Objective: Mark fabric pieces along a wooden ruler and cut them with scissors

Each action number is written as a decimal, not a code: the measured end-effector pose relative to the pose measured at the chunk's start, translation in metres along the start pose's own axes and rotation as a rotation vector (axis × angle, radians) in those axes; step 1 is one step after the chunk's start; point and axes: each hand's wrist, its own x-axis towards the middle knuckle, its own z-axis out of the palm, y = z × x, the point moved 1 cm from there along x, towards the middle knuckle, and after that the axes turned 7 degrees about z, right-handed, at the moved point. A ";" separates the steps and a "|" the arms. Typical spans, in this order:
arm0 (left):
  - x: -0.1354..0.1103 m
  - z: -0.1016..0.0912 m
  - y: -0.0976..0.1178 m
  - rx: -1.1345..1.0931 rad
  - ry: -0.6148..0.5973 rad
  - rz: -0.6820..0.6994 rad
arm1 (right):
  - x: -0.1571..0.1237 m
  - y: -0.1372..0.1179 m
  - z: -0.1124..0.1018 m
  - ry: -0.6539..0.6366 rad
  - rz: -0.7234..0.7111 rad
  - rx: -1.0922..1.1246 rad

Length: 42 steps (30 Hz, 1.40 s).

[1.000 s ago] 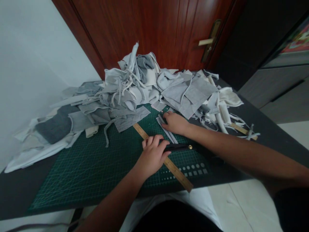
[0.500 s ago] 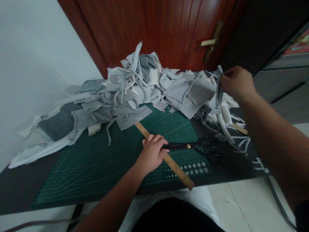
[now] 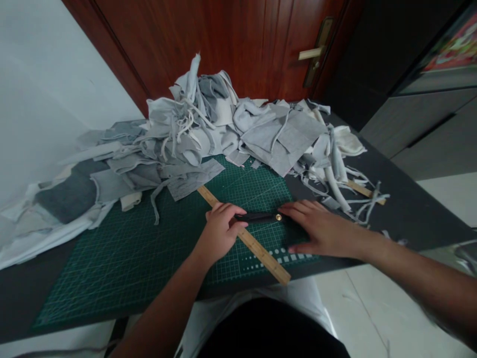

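Black scissors (image 3: 261,218) with a brass-coloured pivot lie across the green cutting mat. My left hand (image 3: 219,228) is closed around their blade tips, above a wooden ruler (image 3: 263,256) that runs diagonally under it. Over the scissor handles rests my right hand (image 3: 320,231), palm down, its thumb spread well apart from the fingers; the handles are hidden beneath it. Just beyond my left hand, a flat grey fabric scrap (image 3: 196,179) covers the ruler's far end.
A large heap of grey and white fabric pieces (image 3: 208,119) runs along the back of the dark table (image 3: 410,209). A second wooden strip (image 3: 367,191) lies among thin scraps at right. Behind stand a reddish wooden door (image 3: 231,40) and a white wall (image 3: 55,64).
My right hand has let go of a grey strip at the right of the heap and come down onto the scissor handles. My left hand keeps hold of the blades. The view shifted slightly.
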 end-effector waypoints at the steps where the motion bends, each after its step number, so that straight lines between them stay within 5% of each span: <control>1: 0.001 0.000 0.000 0.003 0.002 0.003 | -0.001 -0.005 0.006 0.008 0.011 -0.035; 9: 0.002 -0.003 -0.004 0.032 0.073 0.013 | 0.010 -0.002 0.019 0.085 -0.038 -0.115; 14: -0.002 -0.022 -0.018 -0.026 0.341 0.002 | 0.006 -0.012 0.011 0.175 0.021 -0.093; 22: -0.012 -0.125 -0.058 0.244 0.892 -0.354 | -0.012 -0.002 0.029 0.209 0.419 -0.094; 27: -0.007 -0.191 -0.096 0.380 1.151 -0.581 | -0.012 -0.003 0.044 0.257 0.540 -0.126; 33: -0.023 -0.230 -0.145 0.409 1.092 -0.667 | -0.011 -0.008 0.048 0.318 0.540 -0.200; 42: -0.077 -0.232 -0.222 0.371 0.785 -0.998 | -0.007 0.007 0.060 0.356 0.566 -0.272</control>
